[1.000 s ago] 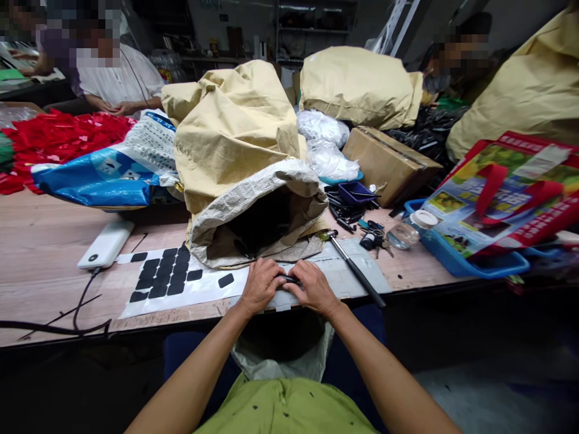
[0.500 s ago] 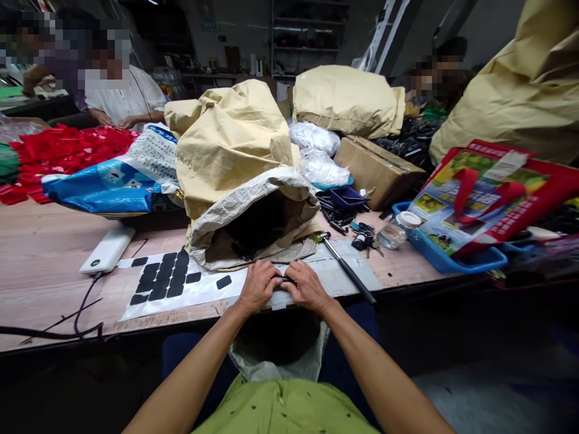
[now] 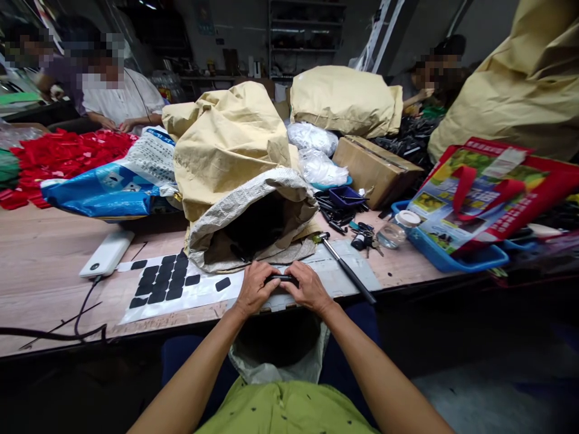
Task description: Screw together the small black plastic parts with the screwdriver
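Currently both hands closed on slim black piece (image 3: 284,278), just below frame centre, at surface (image 3: 40,253) edge: left hand (image 3: 254,289), right hand (image 3: 309,289) pinching. Probably light, stiff, slick; best gripped near ends.

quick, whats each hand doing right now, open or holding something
Left hand: closed, holding one end of a slim black piece.
Right hand: closed, holding the other end of the same slim black piece.

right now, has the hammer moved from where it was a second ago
No; judged against the grey board, the hammer lies in the same place.
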Action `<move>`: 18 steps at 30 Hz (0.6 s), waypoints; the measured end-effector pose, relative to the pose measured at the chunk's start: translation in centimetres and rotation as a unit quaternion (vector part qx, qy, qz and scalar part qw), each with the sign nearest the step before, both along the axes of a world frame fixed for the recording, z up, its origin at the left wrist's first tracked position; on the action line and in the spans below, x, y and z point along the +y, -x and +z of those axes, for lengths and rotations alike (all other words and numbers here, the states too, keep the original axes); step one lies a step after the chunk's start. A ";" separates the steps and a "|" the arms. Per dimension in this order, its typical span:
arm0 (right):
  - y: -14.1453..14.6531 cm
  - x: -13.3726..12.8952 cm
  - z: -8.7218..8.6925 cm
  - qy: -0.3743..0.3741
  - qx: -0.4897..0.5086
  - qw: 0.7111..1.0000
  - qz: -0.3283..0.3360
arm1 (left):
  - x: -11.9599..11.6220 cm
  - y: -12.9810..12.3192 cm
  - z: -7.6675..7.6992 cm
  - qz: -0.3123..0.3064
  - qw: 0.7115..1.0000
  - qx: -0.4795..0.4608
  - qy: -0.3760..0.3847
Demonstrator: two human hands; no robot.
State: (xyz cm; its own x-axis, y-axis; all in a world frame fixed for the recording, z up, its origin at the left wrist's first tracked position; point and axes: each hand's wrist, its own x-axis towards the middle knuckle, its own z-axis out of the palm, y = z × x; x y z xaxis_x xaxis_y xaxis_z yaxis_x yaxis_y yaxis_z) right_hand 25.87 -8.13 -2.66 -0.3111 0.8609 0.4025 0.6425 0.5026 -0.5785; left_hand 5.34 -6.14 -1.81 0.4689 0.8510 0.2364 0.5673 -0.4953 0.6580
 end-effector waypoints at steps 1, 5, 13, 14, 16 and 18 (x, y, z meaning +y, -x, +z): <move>0.0 0.0 0.1 -0.001 -0.005 1.000 0.001 | 0.0 0.0 0.0 -0.001 1.000 0.001 0.000; 0.0 -0.3 0.5 -0.008 -0.047 0.999 0.011 | -0.1 -0.1 0.1 0.009 1.000 0.015 -0.008; 0.3 -0.1 0.3 -0.018 -0.121 0.992 0.012 | -0.3 -0.7 0.0 0.017 0.995 0.080 -0.057; 0.3 0.0 0.3 -0.019 -0.121 0.992 0.016 | -0.3 -0.7 -0.1 0.014 0.995 0.081 -0.060; 0.2 0.1 0.2 -0.019 -0.117 0.993 0.028 | -0.1 -0.8 -0.3 0.004 0.996 0.076 -0.056; 0.1 0.1 0.3 -0.014 -0.110 0.993 0.038 | 0.0 -0.8 -0.3 -0.008 0.996 0.070 -0.048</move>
State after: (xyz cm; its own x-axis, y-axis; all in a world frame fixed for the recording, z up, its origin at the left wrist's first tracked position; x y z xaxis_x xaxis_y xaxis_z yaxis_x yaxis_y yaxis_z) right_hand 25.73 -8.00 -2.40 -0.4573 0.8215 0.3405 0.7116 0.5677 -0.4139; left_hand 6.17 -6.13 -2.15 0.5158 0.8201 0.2477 0.6417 -0.5614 0.5225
